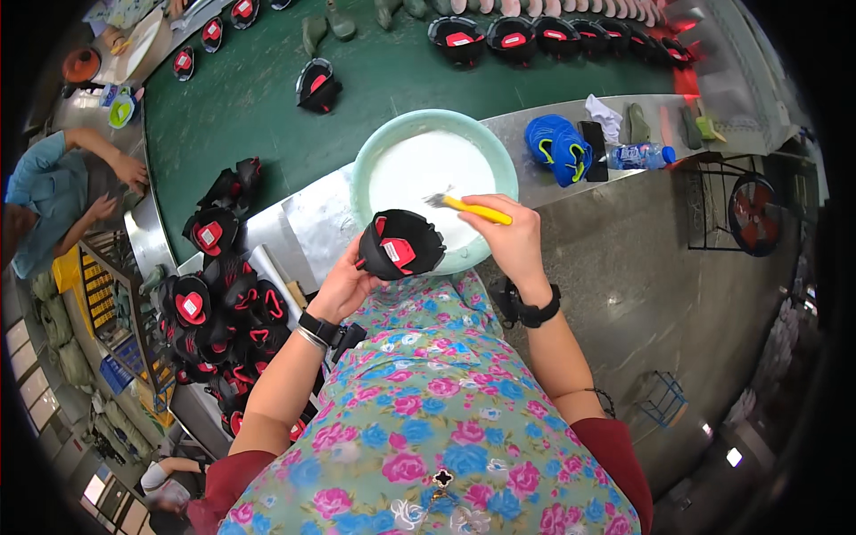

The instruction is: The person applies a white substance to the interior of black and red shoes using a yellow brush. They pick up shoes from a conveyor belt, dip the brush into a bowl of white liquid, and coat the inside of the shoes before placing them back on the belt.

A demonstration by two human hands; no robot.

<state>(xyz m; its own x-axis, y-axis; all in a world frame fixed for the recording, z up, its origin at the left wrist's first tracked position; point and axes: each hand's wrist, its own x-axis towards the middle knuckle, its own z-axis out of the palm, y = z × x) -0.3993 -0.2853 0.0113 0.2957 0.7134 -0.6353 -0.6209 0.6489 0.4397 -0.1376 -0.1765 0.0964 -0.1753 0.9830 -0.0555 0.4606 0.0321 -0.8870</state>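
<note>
My left hand (346, 285) is closed around the edge of a black shoe upper (426, 239), which has a red label inside its opening. My right hand (517, 242) grips a brush (481, 210) by its yellow handle. The bristles point left, over a pale green basin (363, 169) holding white liquid (437, 159). The shoe upper overlaps the basin's near left rim in view. To the left of my left arm lies a pile of black and red shoe uppers (201, 339).
A green conveyor belt (241, 107) carries rows of uppers and shoe lasts (341, 22). On the right ledge are a blue shoe (555, 147), a phone (592, 147) and a water bottle (637, 157). A person in blue (45, 192) works at left; a fan (753, 214) stands right.
</note>
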